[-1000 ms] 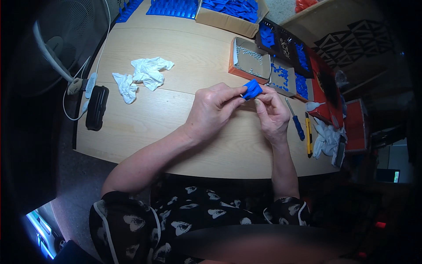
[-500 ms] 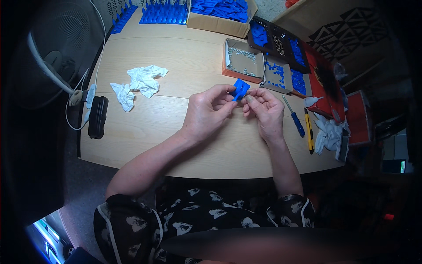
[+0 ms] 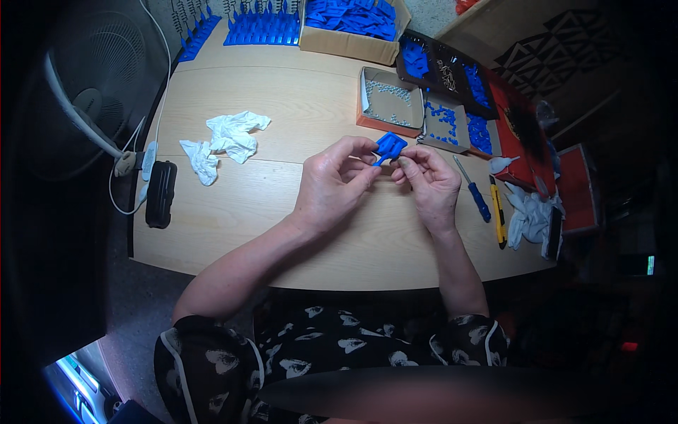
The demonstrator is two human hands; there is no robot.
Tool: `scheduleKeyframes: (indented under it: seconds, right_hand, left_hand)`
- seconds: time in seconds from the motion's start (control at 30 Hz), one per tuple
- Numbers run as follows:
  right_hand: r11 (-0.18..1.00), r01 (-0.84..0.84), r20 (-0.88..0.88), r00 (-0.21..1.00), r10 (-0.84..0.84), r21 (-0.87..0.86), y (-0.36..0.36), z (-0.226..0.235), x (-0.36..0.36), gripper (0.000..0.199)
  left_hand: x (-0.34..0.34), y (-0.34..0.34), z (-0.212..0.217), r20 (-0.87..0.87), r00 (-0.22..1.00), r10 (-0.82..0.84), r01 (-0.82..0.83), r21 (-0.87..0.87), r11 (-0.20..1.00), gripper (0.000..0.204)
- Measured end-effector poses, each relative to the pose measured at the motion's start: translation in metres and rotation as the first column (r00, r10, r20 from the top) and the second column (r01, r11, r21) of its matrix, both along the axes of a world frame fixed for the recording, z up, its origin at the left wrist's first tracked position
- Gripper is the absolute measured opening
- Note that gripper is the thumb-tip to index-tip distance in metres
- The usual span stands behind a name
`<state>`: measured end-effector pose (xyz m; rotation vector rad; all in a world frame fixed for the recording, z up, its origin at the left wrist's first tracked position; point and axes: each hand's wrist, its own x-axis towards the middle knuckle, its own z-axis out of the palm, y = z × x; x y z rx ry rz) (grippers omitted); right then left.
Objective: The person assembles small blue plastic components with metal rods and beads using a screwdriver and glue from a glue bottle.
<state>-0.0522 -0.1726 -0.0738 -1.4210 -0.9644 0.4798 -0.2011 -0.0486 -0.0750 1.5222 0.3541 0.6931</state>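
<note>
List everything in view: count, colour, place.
small plastic part: 1, blue, centre, held
metal screwdriver: 1, blue handle, right
slim cutter: 1, yellow, beside screwdriver
deep cardboard box: 1, brown, far edge
shallow square box: 1, orange, right of centre
shallow carton: 1, brown, beside orange box
divided tray: 1, dark, behind carton
ridged plastic rows: 2, blue, far left
crumpled thin cloths: unclear, white, left and right
oblong case: 1, black, left
round fan: 1, pale, left
wooden table: 1, light, centre
left hand: 1, bare, holding part
right hand: 1, bare, touching part

Person's wearing blk top (image 3: 321,353) w/ wht heart prints (image 3: 295,367); L slv (image 3: 212,364) & R slv (image 3: 466,344), flanking top's front, are showing wht piping (image 3: 176,367).
</note>
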Motion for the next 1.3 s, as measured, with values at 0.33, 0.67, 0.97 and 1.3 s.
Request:
scheduleKeyframes:
  seconds: [0.33,0.67,0.97,1.3]
  right_hand:
    - [0.999,0.031,0.064,0.997,-0.032,0.012,0.0011,-0.0044,-0.0073,0.015]
    - [0.993,-0.009,0.195,0.981,-0.015,0.118,0.0053,-0.0017,-0.0051,0.012]
    - [0.985,-0.116,-0.037,0.992,0.122,0.129,0.0019,-0.0042,-0.0017,0.012]
    - [0.989,-0.078,-0.037,0.996,0.083,0.122,0.0012,-0.0055,-0.0043,0.011]
  left_hand:
    - [-0.0014,0.0011,0.0037,0.012,1.0,0.005,-0.006,0.057,0.998,0.035]
    - [-0.0009,0.0013,-0.0018,0.029,0.997,0.065,-0.07,0.199,0.978,0.026]
    - [-0.0007,-0.0003,0.0002,0.101,0.983,0.154,-0.177,0.294,0.939,0.022]
    - [0.0009,-0.0006,-0.0035,0.098,0.983,0.158,-0.18,0.279,0.943,0.024]
